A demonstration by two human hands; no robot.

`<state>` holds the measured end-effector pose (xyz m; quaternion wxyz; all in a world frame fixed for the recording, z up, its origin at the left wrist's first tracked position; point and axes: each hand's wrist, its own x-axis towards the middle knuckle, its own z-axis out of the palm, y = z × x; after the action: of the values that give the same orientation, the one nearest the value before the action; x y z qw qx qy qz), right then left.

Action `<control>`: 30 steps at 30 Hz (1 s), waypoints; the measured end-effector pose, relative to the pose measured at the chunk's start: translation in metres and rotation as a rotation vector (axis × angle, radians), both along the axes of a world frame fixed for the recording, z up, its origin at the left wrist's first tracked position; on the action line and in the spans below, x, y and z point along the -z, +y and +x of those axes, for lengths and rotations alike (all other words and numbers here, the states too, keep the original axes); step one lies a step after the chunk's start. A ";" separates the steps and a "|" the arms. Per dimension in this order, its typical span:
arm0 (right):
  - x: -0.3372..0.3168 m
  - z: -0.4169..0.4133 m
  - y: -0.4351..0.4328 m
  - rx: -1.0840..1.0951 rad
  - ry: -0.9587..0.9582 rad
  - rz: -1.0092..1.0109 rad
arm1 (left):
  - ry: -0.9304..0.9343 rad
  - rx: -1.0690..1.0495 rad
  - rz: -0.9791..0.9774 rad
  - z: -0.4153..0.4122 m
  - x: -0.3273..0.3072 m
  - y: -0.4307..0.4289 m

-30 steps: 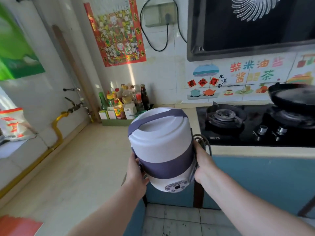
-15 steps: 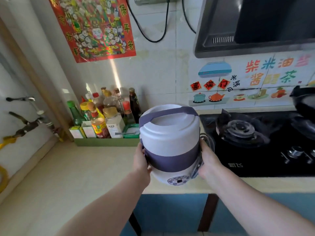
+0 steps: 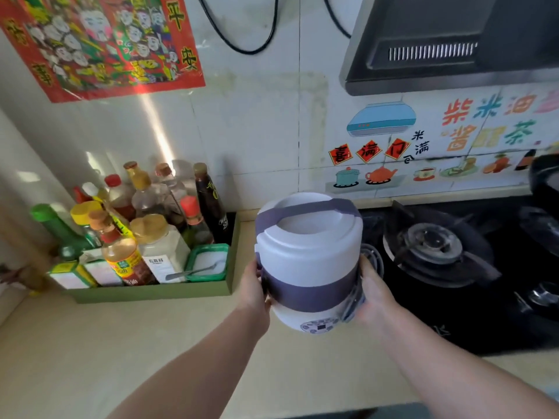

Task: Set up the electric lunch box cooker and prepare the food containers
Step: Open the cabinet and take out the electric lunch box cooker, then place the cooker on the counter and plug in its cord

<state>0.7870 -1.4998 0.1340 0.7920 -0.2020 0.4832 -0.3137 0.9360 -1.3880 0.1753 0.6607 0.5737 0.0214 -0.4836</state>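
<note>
The lunch box cooker point(image 3: 308, 261) has come forward over the counter point(image 3: 90, 343), closer to the wall. Left hand point(image 3: 254, 287) and right hand point(image 3: 373, 293) clamp its sides. Condiment tray point(image 3: 151, 290) at nine o'clock, stove point(image 3: 453, 267) at three.

Single view: head-worn, wide-angle, straight lines bowed toward the frame edges. Looks forward and down from above the counter point(image 3: 127, 352), facing the tiled wall point(image 3: 260, 122). Both forearms enter from the bottom edge. Close range: the cooker point(image 3: 308, 261) sits at frame centre, within arm's reach. Left third takes in the bottle tray point(image 3: 151, 293); right third the stove point(image 3: 438, 252), with the hood point(image 3: 453, 46) cut off at the top right. No second view, so no overlap.
</note>
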 end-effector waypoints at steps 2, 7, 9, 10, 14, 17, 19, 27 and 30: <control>0.000 0.008 -0.014 -0.006 0.016 0.009 | 0.002 -0.042 -0.009 0.005 0.001 -0.012; 0.004 0.024 -0.034 -0.011 0.000 0.023 | 0.012 -0.117 -0.002 0.016 0.004 -0.036; 0.010 0.026 -0.038 -0.009 -0.011 0.040 | 0.020 -0.130 0.020 0.017 0.008 -0.043; 0.012 0.026 -0.041 -0.012 -0.021 0.053 | 0.023 -0.135 0.032 0.018 0.010 -0.045; 0.024 0.029 -0.051 -0.060 -0.052 0.086 | 0.014 -0.139 0.077 0.022 0.023 -0.055; 0.037 0.028 -0.055 -0.043 -0.056 0.077 | -0.004 -0.134 0.096 0.023 0.030 -0.058; 0.040 0.027 -0.055 -0.028 -0.050 0.061 | -0.021 -0.108 0.100 0.022 0.033 -0.057; 0.028 0.023 -0.051 0.047 0.068 -0.022 | -0.121 -0.073 0.186 0.027 0.031 -0.057; 0.016 0.019 -0.044 0.102 0.176 -0.046 | -0.138 -0.055 0.224 0.027 0.028 -0.053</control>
<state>0.8060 -1.5436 0.1181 0.7246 -0.2221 0.5533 -0.3457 0.9631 -1.4412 0.1473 0.6055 0.6750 0.0456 -0.4191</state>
